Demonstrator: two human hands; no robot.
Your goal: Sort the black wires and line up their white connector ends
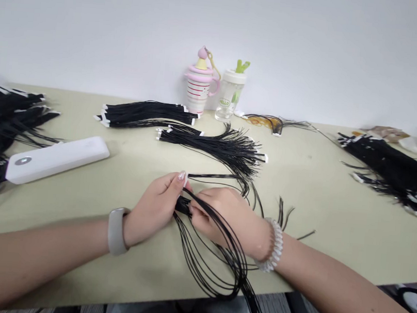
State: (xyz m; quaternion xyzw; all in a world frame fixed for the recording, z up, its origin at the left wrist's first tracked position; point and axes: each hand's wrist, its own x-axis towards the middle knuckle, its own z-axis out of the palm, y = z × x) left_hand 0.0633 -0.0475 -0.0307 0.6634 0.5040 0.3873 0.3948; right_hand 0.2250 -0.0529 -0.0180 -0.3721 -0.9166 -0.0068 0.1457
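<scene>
My left hand and my right hand meet near the table's front edge, both closed on a bundle of thin black cords. The cords loop down over the table edge below my right wrist. My left hand's fingers pinch the bundle's end, where a strip of white tape shows by the thumb. A grey band sits on my left wrist and a white coiled band on my right wrist.
Taped bundles of black cords lie at mid table, behind them, far left and right. A white rectangular device lies on the left. A pink cup and a clear bottle stand by the wall.
</scene>
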